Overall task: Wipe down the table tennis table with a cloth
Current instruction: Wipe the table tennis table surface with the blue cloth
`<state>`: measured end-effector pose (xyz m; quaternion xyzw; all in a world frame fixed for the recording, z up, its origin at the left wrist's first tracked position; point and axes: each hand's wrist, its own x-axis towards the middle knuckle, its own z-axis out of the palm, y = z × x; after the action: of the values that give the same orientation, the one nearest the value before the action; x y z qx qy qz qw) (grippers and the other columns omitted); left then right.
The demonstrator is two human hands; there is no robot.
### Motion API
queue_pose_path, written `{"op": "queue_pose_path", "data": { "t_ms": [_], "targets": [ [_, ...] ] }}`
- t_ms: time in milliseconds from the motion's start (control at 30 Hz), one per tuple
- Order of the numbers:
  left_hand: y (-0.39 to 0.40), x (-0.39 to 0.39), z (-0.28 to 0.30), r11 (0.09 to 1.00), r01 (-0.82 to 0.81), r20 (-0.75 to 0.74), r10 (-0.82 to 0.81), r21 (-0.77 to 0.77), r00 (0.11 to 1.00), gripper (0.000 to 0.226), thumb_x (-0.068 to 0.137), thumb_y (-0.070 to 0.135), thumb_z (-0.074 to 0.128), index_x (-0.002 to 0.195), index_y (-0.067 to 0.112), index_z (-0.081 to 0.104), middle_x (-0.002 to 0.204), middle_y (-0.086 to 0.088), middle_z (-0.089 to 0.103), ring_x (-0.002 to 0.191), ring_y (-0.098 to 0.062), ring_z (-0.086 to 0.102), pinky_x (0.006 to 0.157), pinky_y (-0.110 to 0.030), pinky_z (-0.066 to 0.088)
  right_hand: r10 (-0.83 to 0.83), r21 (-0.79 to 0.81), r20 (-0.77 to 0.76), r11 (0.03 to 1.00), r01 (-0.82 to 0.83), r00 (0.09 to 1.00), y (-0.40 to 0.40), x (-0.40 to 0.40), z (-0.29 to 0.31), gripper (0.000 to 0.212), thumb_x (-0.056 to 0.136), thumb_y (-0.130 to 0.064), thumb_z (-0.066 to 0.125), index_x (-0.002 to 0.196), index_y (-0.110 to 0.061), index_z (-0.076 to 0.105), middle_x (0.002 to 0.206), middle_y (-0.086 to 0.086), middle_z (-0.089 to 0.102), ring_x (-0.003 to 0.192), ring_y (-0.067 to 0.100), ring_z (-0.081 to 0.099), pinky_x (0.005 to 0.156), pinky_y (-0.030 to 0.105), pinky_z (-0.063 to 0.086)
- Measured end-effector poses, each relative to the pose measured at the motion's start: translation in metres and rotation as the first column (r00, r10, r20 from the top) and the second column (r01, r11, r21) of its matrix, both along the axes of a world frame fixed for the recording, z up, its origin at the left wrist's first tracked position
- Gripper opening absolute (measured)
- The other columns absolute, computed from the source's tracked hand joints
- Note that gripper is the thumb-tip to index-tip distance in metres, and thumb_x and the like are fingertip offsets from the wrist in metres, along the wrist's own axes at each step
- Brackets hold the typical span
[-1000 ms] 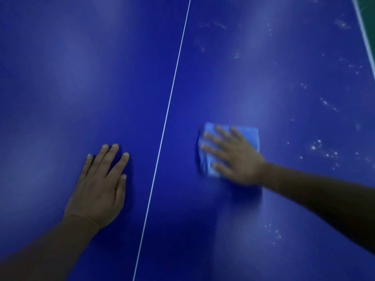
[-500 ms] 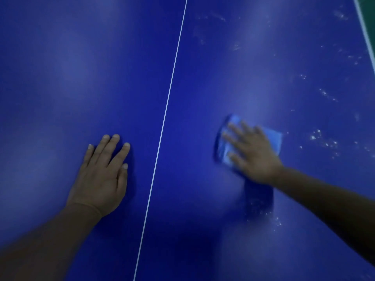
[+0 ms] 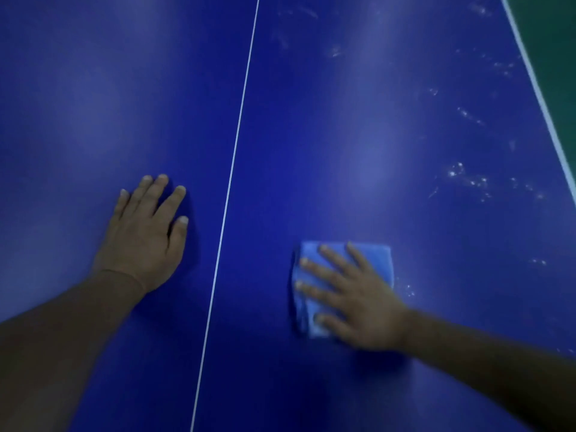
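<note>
Your right hand lies flat on the cloth, fingers straight and spread, pointing left and a little away from you — the grip is fully open, pressing down rather than curling round anything. The cloth is a light blue folded pad, roughly square, lying flat on the desk under your palm; its far edge and left edge show beyond your fingertips. It sits on the right half of the blue surface, to the right of the thin white centre line and well apart from it. Just beside the cloth's right edge are a few pale specks, and more white flecks and smears are scattered toward the far right, near the white side line at the desk's edge. Beyond that edge a strip of green floor shows. Your left hand rests palm-down on the bare left half — fingers straight and close together, holding nothing, its thumb near the centre line but not touching it.
</note>
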<state>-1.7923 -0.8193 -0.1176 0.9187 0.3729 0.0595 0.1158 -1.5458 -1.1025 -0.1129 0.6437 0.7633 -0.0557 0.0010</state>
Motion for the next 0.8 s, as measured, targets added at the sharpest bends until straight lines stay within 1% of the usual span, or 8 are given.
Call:
{"op": "queue_pose_path", "data": {
  "t_ms": [100, 233, 433, 500, 567, 667, 733, 800],
  "targets": [
    [0.001, 0.001, -0.001, 1.000, 0.003, -0.040, -0.002, 0.029, 0.999, 0.068, 0.097, 0.048, 0.015, 0.151, 0.012, 0.036, 0.160, -0.013, 0.028, 0.149, -0.031, 0.018, 0.121, -0.050, 0.008, -0.376, 0.069, 0.093, 0.926, 0.371, 0.922, 0.034, 0.069, 0.006, 0.057, 0.100, -0.045, 0.030, 0.150, -0.020, 0.041, 0.158, 0.012, 0.035, 0.143, 0.041, 0.035, 0.107, 0.064, 0.031],
    [-0.003, -0.002, 0.001, 0.992, 0.021, -0.182, 0.002, 0.127, 0.983, 0.073, 0.097, 0.056, 0.005, 0.154, 0.016, 0.029, 0.161, -0.013, 0.025, 0.149, -0.036, 0.016, 0.119, -0.055, 0.008, -0.845, 0.024, -0.006, 0.535, 0.844, 0.535, 0.052, 0.080, 0.010, 0.057, 0.103, -0.050, 0.026, 0.157, -0.031, 0.022, 0.166, -0.002, 0.013, 0.151, 0.031, 0.014, 0.118, 0.058, 0.014],
    [-0.071, -0.046, 0.016, 0.997, 0.076, -0.034, -0.075, 0.029, 0.997, 0.066, 0.101, 0.046, 0.021, 0.153, 0.008, 0.031, 0.161, -0.016, 0.023, 0.149, -0.034, 0.018, 0.120, -0.053, 0.008, -0.245, 0.043, -0.020, 0.968, 0.245, 0.969, -0.053, -0.095, -0.013, 0.056, 0.103, -0.052, 0.030, 0.156, -0.036, 0.025, 0.165, -0.002, 0.019, 0.152, 0.032, 0.015, 0.117, 0.063, 0.013],
    [-0.107, -0.082, 0.016, 0.996, 0.090, -0.016, -0.090, -0.027, 0.996, 0.065, 0.100, 0.045, 0.023, 0.152, 0.008, 0.033, 0.162, -0.011, 0.021, 0.150, -0.029, 0.016, 0.122, -0.050, 0.007, -0.061, 0.027, -0.038, 0.998, 0.062, 0.997, -0.060, -0.085, -0.005, 0.054, 0.103, -0.050, 0.033, 0.154, -0.034, 0.031, 0.163, -0.001, 0.025, 0.150, 0.033, 0.021, 0.117, 0.061, 0.015],
    [-0.130, -0.115, 0.016, 0.991, 0.121, -0.039, -0.123, -0.050, 0.992, 0.065, 0.100, 0.047, 0.023, 0.152, 0.008, 0.033, 0.162, -0.007, 0.020, 0.151, -0.025, 0.014, 0.123, -0.045, 0.004, -0.229, 0.119, 0.025, 0.967, 0.224, 0.973, -0.040, -0.040, 0.001, 0.053, 0.100, -0.045, 0.034, 0.147, -0.023, 0.046, 0.156, 0.008, 0.039, 0.141, 0.040, 0.038, 0.110, 0.064, 0.030],
    [-0.151, -0.143, 0.014, 0.988, 0.140, -0.073, -0.145, -0.063, 0.987, 0.065, 0.100, 0.046, 0.024, 0.152, 0.009, 0.032, 0.162, -0.006, 0.018, 0.152, -0.023, 0.009, 0.123, -0.042, 0.001, -0.891, 0.043, -0.020, 0.452, 0.891, 0.453, -0.046, 0.048, 0.012, 0.059, 0.100, -0.048, 0.026, 0.154, -0.025, 0.032, 0.163, 0.007, 0.024, 0.146, 0.037, 0.025, 0.111, 0.064, 0.024],
    [-0.158, -0.147, 0.013, 0.987, 0.145, -0.046, -0.148, -0.065, 0.988, 0.063, 0.099, 0.043, 0.026, 0.153, 0.009, 0.030, 0.163, -0.009, 0.016, 0.153, -0.025, 0.007, 0.123, -0.043, 0.000, -0.994, -0.076, -0.085, 0.073, 0.994, 0.066, -0.067, 0.062, 0.016, 0.062, 0.100, -0.057, 0.020, 0.157, -0.033, 0.017, 0.167, -0.002, 0.007, 0.152, 0.033, 0.007, 0.117, 0.065, 0.008],
    [-0.160, -0.148, 0.011, 0.988, 0.139, -0.027, -0.141, -0.071, 0.990, 0.062, 0.099, 0.042, 0.027, 0.153, 0.010, 0.029, 0.163, -0.010, 0.015, 0.153, -0.026, 0.006, 0.124, -0.042, -0.001, -0.994, -0.048, -0.082, 0.071, 0.996, 0.067, -0.065, 0.027, 0.011, 0.062, 0.100, -0.056, 0.022, 0.158, -0.034, 0.017, 0.167, -0.003, 0.006, 0.152, 0.033, 0.005, 0.117, 0.065, 0.006]
  ]
}}
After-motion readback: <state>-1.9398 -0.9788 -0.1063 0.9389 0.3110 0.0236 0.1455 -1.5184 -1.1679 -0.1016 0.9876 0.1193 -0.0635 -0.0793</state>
